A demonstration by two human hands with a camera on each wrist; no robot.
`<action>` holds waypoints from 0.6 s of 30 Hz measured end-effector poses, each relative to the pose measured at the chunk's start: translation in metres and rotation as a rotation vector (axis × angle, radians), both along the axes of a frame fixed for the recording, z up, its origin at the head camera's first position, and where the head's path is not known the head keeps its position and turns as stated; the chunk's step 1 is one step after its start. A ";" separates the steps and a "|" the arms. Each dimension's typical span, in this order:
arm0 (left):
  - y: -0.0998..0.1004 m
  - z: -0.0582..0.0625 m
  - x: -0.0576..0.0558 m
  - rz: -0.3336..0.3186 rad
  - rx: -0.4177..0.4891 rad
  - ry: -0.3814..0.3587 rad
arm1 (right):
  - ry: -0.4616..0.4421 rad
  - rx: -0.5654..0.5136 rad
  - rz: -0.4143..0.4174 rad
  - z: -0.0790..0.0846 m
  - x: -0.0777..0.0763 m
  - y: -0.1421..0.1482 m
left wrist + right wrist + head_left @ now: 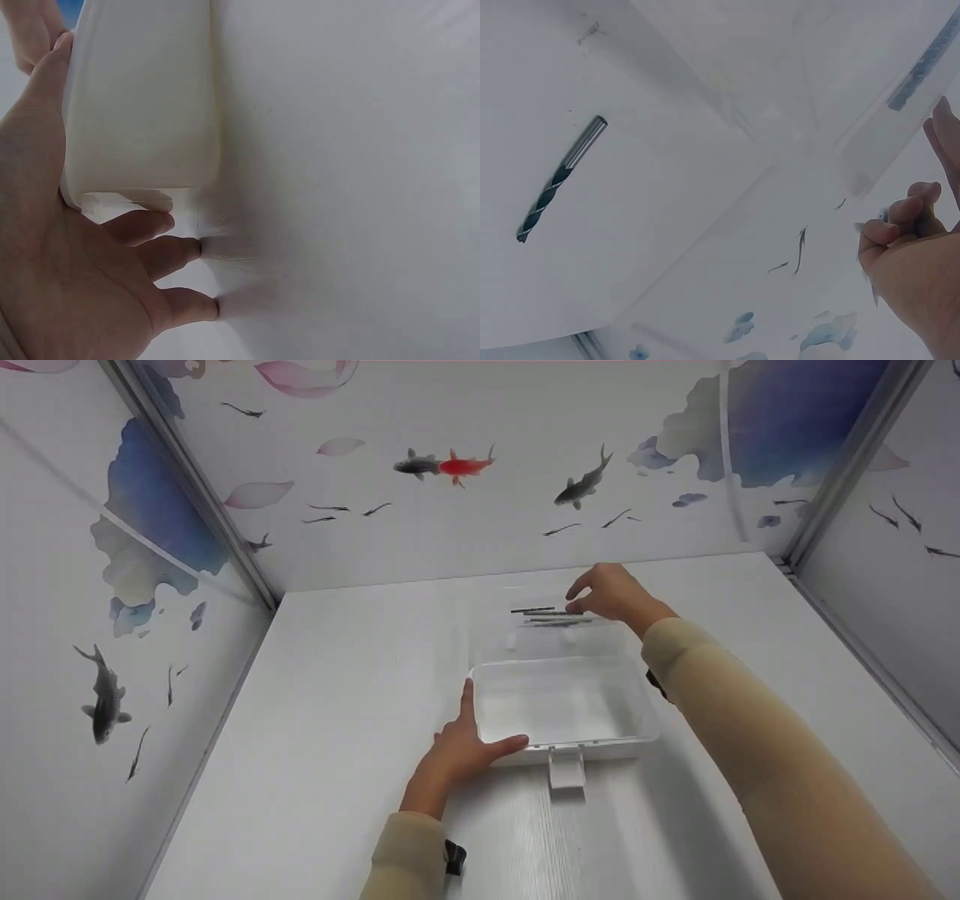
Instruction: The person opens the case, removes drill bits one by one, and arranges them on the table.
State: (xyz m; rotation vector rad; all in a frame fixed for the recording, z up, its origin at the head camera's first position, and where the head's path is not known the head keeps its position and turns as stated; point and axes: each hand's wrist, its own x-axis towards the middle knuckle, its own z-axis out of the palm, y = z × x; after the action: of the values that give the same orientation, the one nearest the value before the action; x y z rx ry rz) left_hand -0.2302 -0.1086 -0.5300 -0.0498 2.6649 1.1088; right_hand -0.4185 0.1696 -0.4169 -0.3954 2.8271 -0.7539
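A clear plastic box (pixel 628 750) stands with its lid (pixel 607 641) laid back behind it. Against the box's near left corner rests my left hand (pixel 457 746), thumb straight along the front rim and index finger along the left side. Several thin drill bits (pixel 559 620) lie at the lid. Over their right end is my right hand (pixel 611 594), thumb and index finger bent close to one; whether they pinch it is unclear. The right wrist view shows a drill bit (pixel 562 180) alone on the white surface and another bit (pixel 924 64) near my fingers.
A white latch (pixel 567 769) sticks out from the box front. The white table (pixel 322 720) meets patterned panels with painted fish (pixel 581 487) at the back and sides, with metal posts (pixel 187 480) at the corners.
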 end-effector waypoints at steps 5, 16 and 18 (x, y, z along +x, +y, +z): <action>0.002 0.001 -0.001 0.007 0.001 -0.002 | 0.017 0.018 0.026 -0.006 -0.002 -0.004; 0.002 0.000 -0.003 0.002 0.006 0.009 | 0.016 0.043 -0.010 -0.015 -0.001 -0.005; 0.002 0.000 -0.002 0.003 0.002 0.008 | 0.033 0.045 -0.016 -0.017 -0.002 -0.006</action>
State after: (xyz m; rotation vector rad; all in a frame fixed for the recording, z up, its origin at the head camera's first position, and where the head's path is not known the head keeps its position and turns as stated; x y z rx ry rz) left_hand -0.2326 -0.1069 -0.5297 -0.0496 2.6711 1.1151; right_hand -0.4200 0.1640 -0.4342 -0.3825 2.8753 -0.6921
